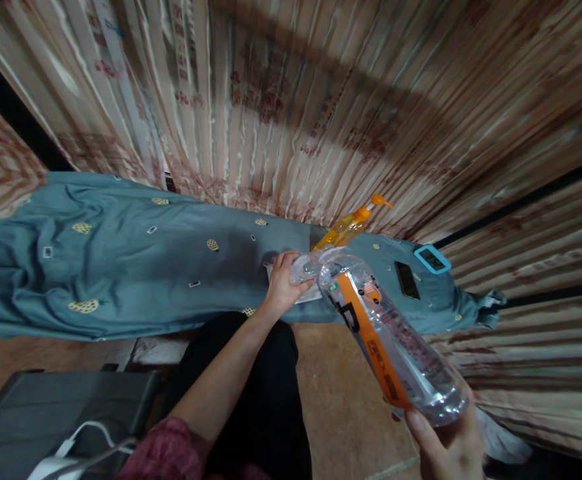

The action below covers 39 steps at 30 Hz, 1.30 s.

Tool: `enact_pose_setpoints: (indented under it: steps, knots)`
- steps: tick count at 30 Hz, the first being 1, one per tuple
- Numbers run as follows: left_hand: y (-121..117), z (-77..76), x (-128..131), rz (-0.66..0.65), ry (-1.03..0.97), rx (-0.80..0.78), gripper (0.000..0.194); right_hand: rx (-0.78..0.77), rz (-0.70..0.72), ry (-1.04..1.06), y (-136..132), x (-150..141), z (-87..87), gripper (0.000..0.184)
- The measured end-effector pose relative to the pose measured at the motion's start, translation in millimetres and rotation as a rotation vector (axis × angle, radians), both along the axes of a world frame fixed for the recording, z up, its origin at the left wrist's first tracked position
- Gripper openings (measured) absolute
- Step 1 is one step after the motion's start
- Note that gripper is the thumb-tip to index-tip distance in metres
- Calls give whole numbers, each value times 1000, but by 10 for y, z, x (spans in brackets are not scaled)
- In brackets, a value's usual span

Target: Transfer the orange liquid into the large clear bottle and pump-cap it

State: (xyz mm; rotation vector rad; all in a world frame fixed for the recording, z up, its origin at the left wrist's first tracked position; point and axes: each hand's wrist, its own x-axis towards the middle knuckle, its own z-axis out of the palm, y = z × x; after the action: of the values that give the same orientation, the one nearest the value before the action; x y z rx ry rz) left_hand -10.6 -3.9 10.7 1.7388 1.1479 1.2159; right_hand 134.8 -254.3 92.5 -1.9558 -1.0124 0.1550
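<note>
My right hand [448, 430] is wrapped round the base of a large clear plastic bottle [411, 347] with an orange and black label. The bottle is tilted, its base towards me and its neck end over the cloth. My left hand [283, 287] grips a small clear container [305, 268] lying at a slant close to the neck of the large bottle. Whether the two mouths touch I cannot tell. Just behind them a pump bottle [345, 229] of clear orange plastic has its orange nozzle pointing right. A white sheet [311, 295] is partly visible under the left hand.
A blue-green cloth with pineapple prints [135, 267] covers the long narrow table. A dark phone [407, 280] and a blue-framed device [432, 259] lie at its right. Patterned curtains [271, 100] hang behind. A dark stool [61, 407] with a white cable stands lower left.
</note>
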Motion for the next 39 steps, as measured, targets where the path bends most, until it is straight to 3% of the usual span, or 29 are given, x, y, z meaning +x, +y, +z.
enact_pose_setpoints:
  steps: [4, 8, 16, 39]
  knots:
    - [8, 2, -4, 12, 33, 11, 47, 20, -91, 153, 65, -163, 102, 94]
    - [8, -11, -6, 25, 47, 28, 45, 19, -112, 121, 110, -270, 175, 96]
    - [7, -19, -5, 41, 55, 55, 45, 17, -27, 63, -11, 39, -5, 88]
    - [-5, -18, -9, 25, 50, 41, 44, 34, -78, 143, 53, -136, 88, 93]
